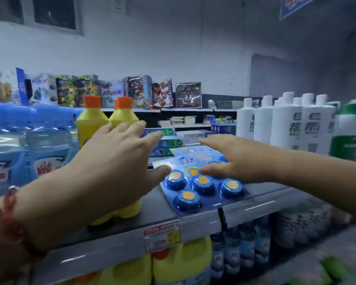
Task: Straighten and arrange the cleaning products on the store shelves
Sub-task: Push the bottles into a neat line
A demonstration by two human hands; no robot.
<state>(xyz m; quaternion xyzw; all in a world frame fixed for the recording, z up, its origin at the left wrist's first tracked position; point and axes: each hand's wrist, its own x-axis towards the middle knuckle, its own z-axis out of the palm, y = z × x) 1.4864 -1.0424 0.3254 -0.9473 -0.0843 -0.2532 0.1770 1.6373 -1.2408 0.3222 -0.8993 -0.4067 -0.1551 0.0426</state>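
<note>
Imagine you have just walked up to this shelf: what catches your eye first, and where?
Two bare hands, left hand and right hand, reach open over the grey metal shelf. Between them lies a flat blue blister card of round blue cleaner tablets, at the shelf's front edge. Left of it stand yellow plastic bottles with orange caps.

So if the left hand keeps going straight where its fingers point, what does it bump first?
Probably the green and blue boxes stacked at the back of the shelf. The left hand points right past the yellow bottles toward them, though depth is hard to judge.
</note>
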